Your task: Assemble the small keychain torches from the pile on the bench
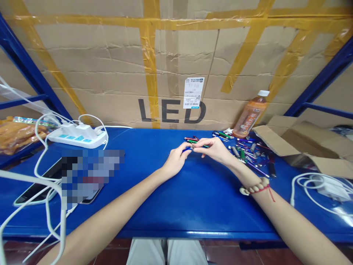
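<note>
Above the middle of the blue table (193,206), my left hand (174,161) is closed on a small shiny blue tube (186,149). Its kind is too small to make out. My right hand (213,150) pinches at a small silver piece (192,147) at the tube's right end. I cannot tell whether the two are joined. Just behind my fingers lie a red tube (190,138) and a green one, partly hidden by my right hand. A loose pile of coloured and silver tubes and small parts (250,154) spreads to the right of my right hand.
An orange drink bottle (250,116) leans on the large cardboard wall behind. An open carton (311,147) and a white charger with cable (331,187) sit at right. At left are a power strip (79,138), looping white cables and a phone (41,187) beside a blurred patch.
</note>
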{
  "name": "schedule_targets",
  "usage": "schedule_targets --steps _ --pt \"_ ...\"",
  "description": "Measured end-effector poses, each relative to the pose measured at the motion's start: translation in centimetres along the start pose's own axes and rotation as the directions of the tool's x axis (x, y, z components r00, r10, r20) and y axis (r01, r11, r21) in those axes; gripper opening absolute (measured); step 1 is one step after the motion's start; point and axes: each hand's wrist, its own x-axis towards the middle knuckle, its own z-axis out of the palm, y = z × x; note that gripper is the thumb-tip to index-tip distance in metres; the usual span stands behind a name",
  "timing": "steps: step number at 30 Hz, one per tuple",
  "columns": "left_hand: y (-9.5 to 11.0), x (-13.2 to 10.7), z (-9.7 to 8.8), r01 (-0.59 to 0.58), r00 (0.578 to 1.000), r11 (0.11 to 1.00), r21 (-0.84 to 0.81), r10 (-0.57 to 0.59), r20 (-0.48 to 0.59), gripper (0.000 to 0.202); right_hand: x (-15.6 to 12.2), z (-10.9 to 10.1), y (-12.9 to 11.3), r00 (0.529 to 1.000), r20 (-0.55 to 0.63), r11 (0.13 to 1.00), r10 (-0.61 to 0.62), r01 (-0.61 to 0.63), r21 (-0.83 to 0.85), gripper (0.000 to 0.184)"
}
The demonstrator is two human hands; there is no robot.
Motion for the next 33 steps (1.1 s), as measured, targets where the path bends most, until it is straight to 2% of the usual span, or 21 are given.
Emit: schedule_targets --steps 8,14,20,27,33 --pt "-0.3 -0.5 0.1 -0.023 0.997 1.0 0.016 0.022 0.069 0.015 0.0 -0.7 0.4 0.978 0.119 0.975 -0.17 0.185 -0.126 0.016" --pt "-0.6 -0.7 0.0 -0.07 0.994 0.995 0.064 0.064 0.085 0.011 -0.3 -0.5 0.0 0.979 0.171 0.98 -0.11 0.135 -0.144 0.022" --pt "-0.5 -0.7 0.0 -0.106 0.994 0.989 0.106 0.101 0.051 0.006 -0.3 -0.3 -0.1 0.976 0.145 0.957 -0.162 0.191 -0.218 0.02" --pt "-1.0 -0.5 0.3 -0.146 0.987 0.982 0.12 0.153 -0.045 0.006 -0.3 0.0 -0.1 0.976 0.085 0.951 -0.2 0.214 -0.223 0.021" --pt "-1.2 -0.4 0.3 -0.145 0.986 0.984 0.107 0.152 -0.064 0.005 -0.4 0.0 -0.4 0.992 0.093 0.977 -0.08 0.097 -0.192 0.025"
